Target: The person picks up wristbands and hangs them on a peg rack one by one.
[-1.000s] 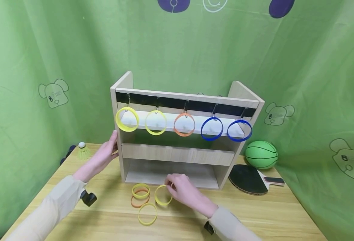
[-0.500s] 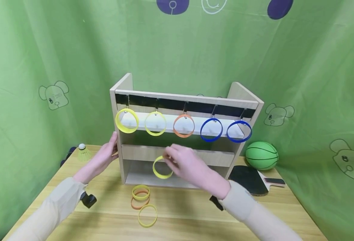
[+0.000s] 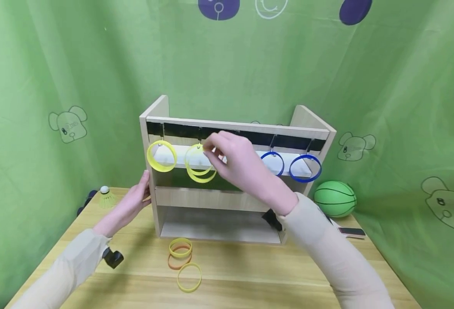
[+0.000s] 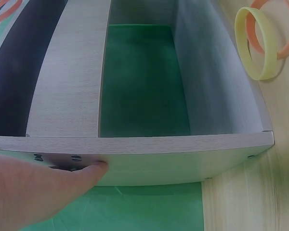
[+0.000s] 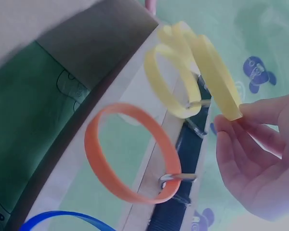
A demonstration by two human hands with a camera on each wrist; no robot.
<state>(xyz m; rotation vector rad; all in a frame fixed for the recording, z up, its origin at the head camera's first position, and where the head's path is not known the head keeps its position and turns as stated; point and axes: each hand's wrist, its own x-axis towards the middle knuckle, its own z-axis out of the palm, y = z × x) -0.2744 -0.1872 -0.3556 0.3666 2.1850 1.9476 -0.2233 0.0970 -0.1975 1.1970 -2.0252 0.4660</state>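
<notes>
My right hand (image 3: 236,161) pinches a yellow wristband (image 5: 216,77) by its edge, just in front of the second hook from the left. Another yellow wristband (image 5: 187,111) hangs on that hook, beside the held one. A thicker-looking yellow wristband (image 3: 159,166) hangs on the leftmost hook. An orange wristband (image 5: 169,149) hangs on the middle hook, hidden behind my hand in the head view. Blue wristbands (image 3: 305,180) hang on the two right hooks. My left hand (image 3: 132,199) rests against the left side panel of the wooden shelf (image 3: 227,198), its thumb extended.
On the table (image 3: 134,283) lie a yellow wristband (image 3: 180,255) overlapping an orange wristband (image 3: 174,267), and a separate yellow wristband (image 3: 189,290). A shuttlecock (image 3: 106,198) stands at left. Right of the shelf are a green ball (image 3: 335,198) and a partly covered paddle (image 3: 350,232).
My right hand has lifted a yellow wristband off the table and raised it up to the row of hooks. My left hand has stayed at the shelf's side.
</notes>
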